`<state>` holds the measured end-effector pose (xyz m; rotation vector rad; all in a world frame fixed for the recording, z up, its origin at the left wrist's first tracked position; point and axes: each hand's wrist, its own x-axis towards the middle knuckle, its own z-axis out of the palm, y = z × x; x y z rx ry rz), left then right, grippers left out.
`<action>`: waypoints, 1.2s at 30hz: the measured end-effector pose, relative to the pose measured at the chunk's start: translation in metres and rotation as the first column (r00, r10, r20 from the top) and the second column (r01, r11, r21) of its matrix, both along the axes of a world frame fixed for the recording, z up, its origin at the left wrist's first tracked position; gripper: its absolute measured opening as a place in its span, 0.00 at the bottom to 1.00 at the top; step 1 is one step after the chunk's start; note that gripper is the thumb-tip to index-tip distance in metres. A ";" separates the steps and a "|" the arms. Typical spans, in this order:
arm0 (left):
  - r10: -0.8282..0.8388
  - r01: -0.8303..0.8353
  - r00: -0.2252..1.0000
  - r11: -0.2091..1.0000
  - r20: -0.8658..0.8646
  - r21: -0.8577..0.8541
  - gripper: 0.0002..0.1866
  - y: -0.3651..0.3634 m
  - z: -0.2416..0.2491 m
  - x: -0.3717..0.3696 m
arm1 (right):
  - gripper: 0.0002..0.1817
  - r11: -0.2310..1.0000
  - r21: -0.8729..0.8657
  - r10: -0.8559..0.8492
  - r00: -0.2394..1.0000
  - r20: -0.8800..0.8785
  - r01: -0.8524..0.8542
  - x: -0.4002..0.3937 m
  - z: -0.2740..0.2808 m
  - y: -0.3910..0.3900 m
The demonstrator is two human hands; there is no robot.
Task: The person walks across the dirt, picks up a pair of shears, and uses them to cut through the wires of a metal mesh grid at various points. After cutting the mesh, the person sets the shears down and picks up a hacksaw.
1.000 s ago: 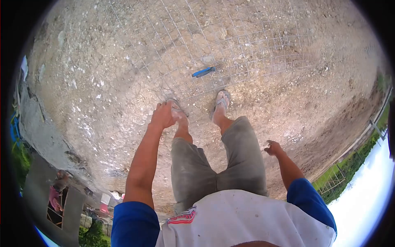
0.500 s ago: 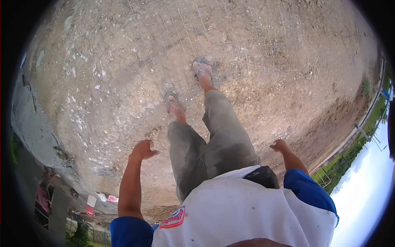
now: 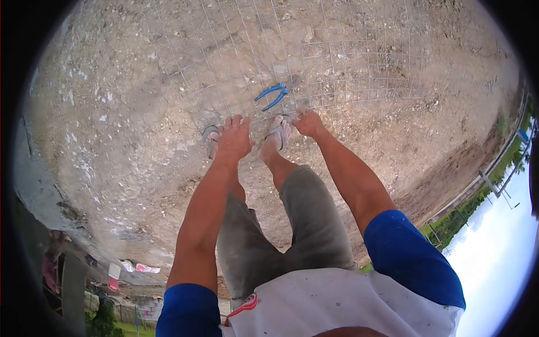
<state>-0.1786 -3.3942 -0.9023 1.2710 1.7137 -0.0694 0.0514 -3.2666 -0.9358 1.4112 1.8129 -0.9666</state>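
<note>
At nine o'clock there is a grey slab (image 3: pixel 42 180). At eight o'clock lie red-and-white pieces (image 3: pixel 114 276); farther out, a blurred shape (image 3: pixel 51 272) is perhaps a person in pink. Around four o'clock, green grass (image 3: pixel 443 229) borders the bright, cloudy sky (image 3: pixel 494 247).

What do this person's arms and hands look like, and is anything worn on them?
The left arm and right arm have short blue sleeves ending above the elbows; below, they are bare. The left hand and right hand wear no gloves, and no watch shows. Any rings are too small to tell.
</note>
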 end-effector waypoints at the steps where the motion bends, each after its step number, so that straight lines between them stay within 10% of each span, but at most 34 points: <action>1: -0.017 0.018 1.000 0.999 -0.020 0.034 0.37 0.022 -0.028 0.018 | 0.32 0.987 0.081 0.138 0.990 -0.023 -0.136 0.021 -0.039 0.004; 8: -0.102 0.118 0.988 0.983 -0.113 0.144 0.25 0.083 -0.176 0.112 | 0.46 0.992 0.047 -0.109 0.991 -0.080 0.113 0.037 -0.133 0.014; 16: -0.047 0.082 0.991 0.955 -0.127 0.286 0.13 0.093 -0.142 0.075 | 0.38 0.988 -0.101 0.103 0.989 -0.104 -0.113 0.052 -0.151 0.035; 19: 0.304 -0.239 0.948 0.873 0.091 -0.426 0.14 0.106 -0.099 0.041 | 0.24 0.952 -0.049 0.296 0.951 -0.094 -0.301 0.055 -0.169 0.027; 25: 0.062 -0.031 0.994 0.945 -0.085 0.327 0.15 0.047 -0.135 0.025 | 0.23 0.920 0.108 0.389 0.907 -0.159 -0.376 0.067 -0.196 0.011; 32: 0.056 -0.066 0.995 0.990 0.080 0.126 0.16 0.065 -0.156 0.022 | 0.16 0.972 0.112 0.216 0.972 -0.091 -0.205 0.070 -0.211 0.006; 36: 0.036 -0.057 0.993 0.979 0.108 0.197 0.14 0.074 -0.167 0.038 | 0.12 0.699 0.131 0.715 0.693 -0.093 -0.703 0.059 -0.163 0.021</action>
